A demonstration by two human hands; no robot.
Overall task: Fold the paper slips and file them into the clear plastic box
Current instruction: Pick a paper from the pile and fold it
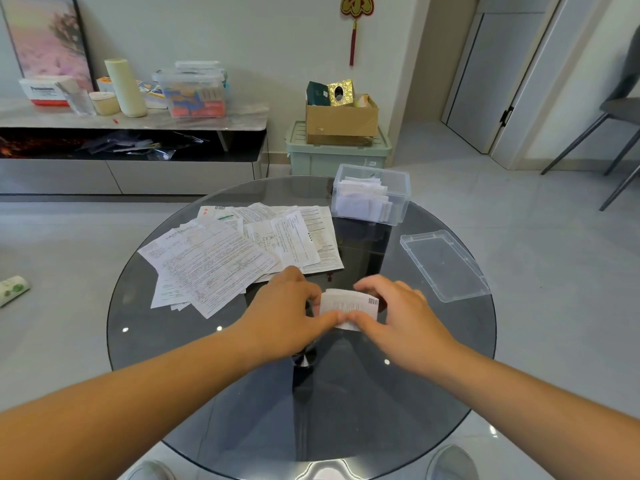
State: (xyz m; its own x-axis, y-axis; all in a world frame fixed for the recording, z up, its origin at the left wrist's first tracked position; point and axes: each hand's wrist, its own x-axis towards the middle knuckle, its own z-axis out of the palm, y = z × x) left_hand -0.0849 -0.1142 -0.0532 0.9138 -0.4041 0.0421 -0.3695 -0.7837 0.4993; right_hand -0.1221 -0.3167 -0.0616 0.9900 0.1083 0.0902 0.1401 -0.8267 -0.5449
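Both hands, left (pixel 289 311) and right (pixel 398 313), pinch one folded slip (pixel 348 306). Loose papers (pixel 239 251) lie just beyond. The box (pixel 371 195) and its lid (pixel 445 265) sit farther right.

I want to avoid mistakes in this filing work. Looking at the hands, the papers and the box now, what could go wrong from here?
1. Both hands, left hand and right hand, pinch one folded slip; an uneven crease may make it too bulky.
2. The clear plastic box already looks quite full, so pushing another slip in could shove it toward the glass table edge.
3. The loose paper pile lies close beside the left hand and may be swept aside.
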